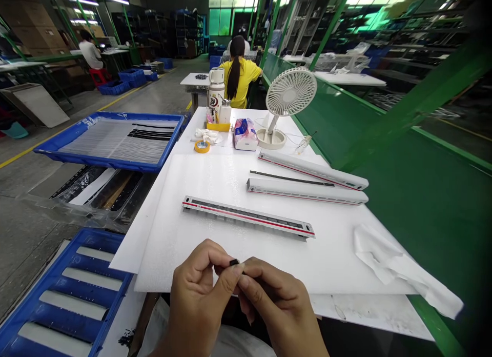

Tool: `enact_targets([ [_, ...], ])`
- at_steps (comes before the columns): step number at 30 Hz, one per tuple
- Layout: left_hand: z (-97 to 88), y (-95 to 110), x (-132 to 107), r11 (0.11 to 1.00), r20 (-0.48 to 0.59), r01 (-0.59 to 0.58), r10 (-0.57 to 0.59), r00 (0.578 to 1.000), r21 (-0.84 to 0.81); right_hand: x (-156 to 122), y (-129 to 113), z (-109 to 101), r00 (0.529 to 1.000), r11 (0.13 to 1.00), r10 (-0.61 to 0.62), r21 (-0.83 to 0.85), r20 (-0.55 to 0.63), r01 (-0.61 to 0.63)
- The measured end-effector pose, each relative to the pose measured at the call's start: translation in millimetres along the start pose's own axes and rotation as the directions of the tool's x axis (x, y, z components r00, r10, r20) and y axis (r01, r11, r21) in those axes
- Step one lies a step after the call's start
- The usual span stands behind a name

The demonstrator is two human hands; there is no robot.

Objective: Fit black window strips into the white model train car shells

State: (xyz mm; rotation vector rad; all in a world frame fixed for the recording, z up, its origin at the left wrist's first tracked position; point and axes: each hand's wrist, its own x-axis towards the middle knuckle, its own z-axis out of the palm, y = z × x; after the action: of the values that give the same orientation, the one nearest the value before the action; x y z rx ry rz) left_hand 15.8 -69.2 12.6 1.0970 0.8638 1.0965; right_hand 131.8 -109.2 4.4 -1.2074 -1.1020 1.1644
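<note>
A small black piece (234, 262) is pinched between the fingertips of my left hand (203, 290), just in front of the table's near edge. My right hand (274, 300) meets it there, thumb and forefinger pressed together at the same piece; most of it is covered by the fingers. Beyond my hands lies a model train car body (248, 216), white and grey with a red stripe and dark windows. Two more white train car shells (307, 191) (313, 169) rest farther right, with a thin dark strip (292, 178) between them.
A white fan (291, 92), a tissue pack (245, 134), a tape roll (202, 146) and a bottle (216, 103) stand at the back. Blue trays (154, 164) (82, 239) are at left. A white cloth (400, 264) hangs over the right edge. A person in yellow (242, 82) sits ahead.
</note>
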Motion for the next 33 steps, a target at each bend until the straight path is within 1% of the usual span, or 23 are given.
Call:
enact_targets([
  [3,2.4,3,-3,0.993,-0.026,-0.104,0.106,0.994,0.062,1,-1,-1,0.999,0.998,-0.022,0.064,0.04,0.019],
  [5,4.3,4,-6,0.982,-0.052,-0.158,0.164,0.985,0.102,0,-1,0,0.999,0.998,-0.035,0.055,0.032,0.033],
  [8,5.4,6,-9,0.968,-0.06,-0.193,0.205,0.977,0.159,-1,-2,0,0.999,0.999,-0.049,0.025,0.017,0.048],
  [12,3.6,9,-7,0.967,-0.013,-0.177,0.183,0.983,0.185,-1,-2,-2,0.999,0.999,-0.052,0.008,0.016,0.052],
  [15,0.2,12,-3,0.968,0.009,-0.164,0.165,0.986,0.19,-1,-3,-4,0.996,0.996,-0.087,-0.031,0.01,0.087],
  [20,-6.7,13,2,0.967,0.12,-0.158,0.136,0.983,0.199,-4,-5,-3,0.995,0.988,-0.103,-0.115,0.008,0.104],
  [21,-7.4,11,2,0.971,0.127,-0.151,0.129,0.983,0.187,-5,-6,-3,0.994,0.986,-0.105,-0.127,0.006,0.105],
  [24,-6.9,5,1,0.98,0.083,-0.149,0.139,0.987,0.133,-5,-8,-1,0.995,0.98,-0.102,-0.174,-0.006,0.1],
  [26,-5.0,-1,-1,0.978,0.058,-0.176,0.17,0.984,0.111,-4,-10,0,0.995,0.975,-0.096,-0.201,-0.016,0.091],
  [30,-1.9,-10,-5,0.954,0.017,-0.279,0.279,0.96,0.107,-1,-12,4,0.985,0.945,-0.169,-0.291,-0.04,0.15],
  [33,-2.9,-14,-4,0.951,-0.005,-0.301,0.302,0.953,0.078,1,-14,5,0.977,0.928,-0.209,-0.321,-0.034,0.188],
])
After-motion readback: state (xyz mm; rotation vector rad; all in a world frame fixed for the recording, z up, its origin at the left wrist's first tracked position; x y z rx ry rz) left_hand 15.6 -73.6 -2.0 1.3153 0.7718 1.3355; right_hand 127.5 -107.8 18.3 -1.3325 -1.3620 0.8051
